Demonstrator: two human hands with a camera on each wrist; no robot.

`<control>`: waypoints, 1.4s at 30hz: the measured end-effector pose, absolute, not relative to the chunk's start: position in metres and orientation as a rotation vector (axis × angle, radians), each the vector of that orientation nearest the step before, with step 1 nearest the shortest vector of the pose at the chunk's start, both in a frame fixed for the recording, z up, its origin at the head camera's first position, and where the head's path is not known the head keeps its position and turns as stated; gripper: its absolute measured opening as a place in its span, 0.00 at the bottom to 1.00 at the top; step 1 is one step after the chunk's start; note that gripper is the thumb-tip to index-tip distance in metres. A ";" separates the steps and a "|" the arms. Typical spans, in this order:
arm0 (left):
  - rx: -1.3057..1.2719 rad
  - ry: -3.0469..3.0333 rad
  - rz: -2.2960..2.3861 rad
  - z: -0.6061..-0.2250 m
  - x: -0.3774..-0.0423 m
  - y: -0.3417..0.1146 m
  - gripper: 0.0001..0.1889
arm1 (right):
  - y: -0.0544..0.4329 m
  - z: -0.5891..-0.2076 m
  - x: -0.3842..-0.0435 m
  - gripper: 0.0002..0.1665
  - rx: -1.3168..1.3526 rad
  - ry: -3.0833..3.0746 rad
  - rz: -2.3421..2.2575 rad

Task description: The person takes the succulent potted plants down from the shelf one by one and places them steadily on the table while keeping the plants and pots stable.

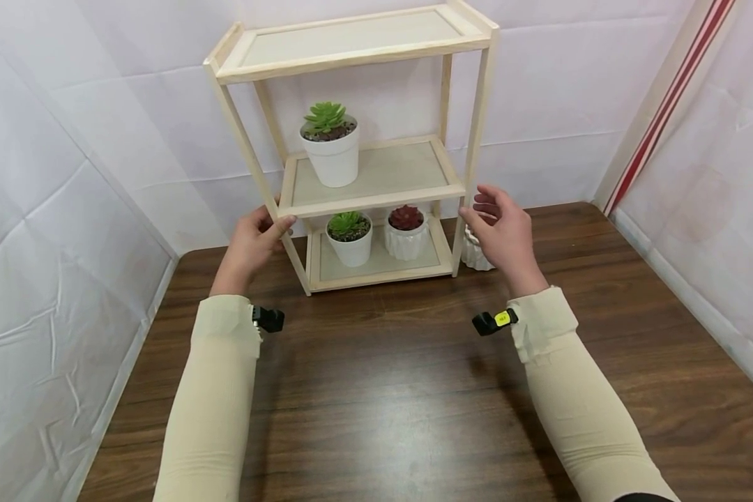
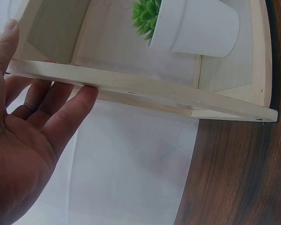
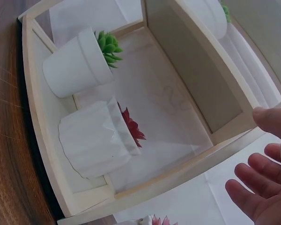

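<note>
A light wooden three-tier shelf [image 1: 376,201] stands at the back of the table. My left hand [image 1: 249,245] grips its left front post at the middle tier, thumb on the front and fingers [image 2: 68,115] along the outer side. At the right front post, my right hand [image 1: 507,233] has its thumb tip right at the wood, the other fingers [image 3: 257,176] loosely bent and apart from it. A white pot with a green succulent [image 1: 335,157] sits on the middle tier. On the bottom tier are a smaller green succulent pot [image 1: 351,247] and a fluted pot with a red succulent [image 1: 406,240].
Another white fluted pot [image 1: 477,256] stands on the table just right of the shelf, partly behind my right hand; its pink plant [image 3: 163,221] shows in the right wrist view. White sheeting [image 1: 558,104] hangs behind and on both sides of the brown wooden table [image 1: 376,390].
</note>
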State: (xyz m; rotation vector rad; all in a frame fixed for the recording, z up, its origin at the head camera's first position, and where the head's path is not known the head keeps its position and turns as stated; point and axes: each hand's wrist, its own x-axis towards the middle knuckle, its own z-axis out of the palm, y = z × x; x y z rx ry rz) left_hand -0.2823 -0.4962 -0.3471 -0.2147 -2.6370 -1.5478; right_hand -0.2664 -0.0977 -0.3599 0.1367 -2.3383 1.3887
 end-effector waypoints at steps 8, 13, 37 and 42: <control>-0.211 -2.634 -1.543 -0.347 -0.282 -0.496 0.31 | -0.097 -0.359 -0.259 0.36 0.145 -2.323 1.396; -0.214 -2.642 -1.530 -0.346 -0.281 -0.496 0.33 | -0.099 -0.355 -0.254 0.36 0.180 -2.294 1.388; -0.228 -2.638 -1.539 -0.347 -0.281 -0.497 0.31 | -0.118 -0.333 -0.241 0.35 0.337 -2.214 1.441; -0.224 -2.633 -1.548 -0.348 -0.283 -0.497 0.32 | -0.122 -0.330 -0.242 0.35 0.362 -2.205 1.461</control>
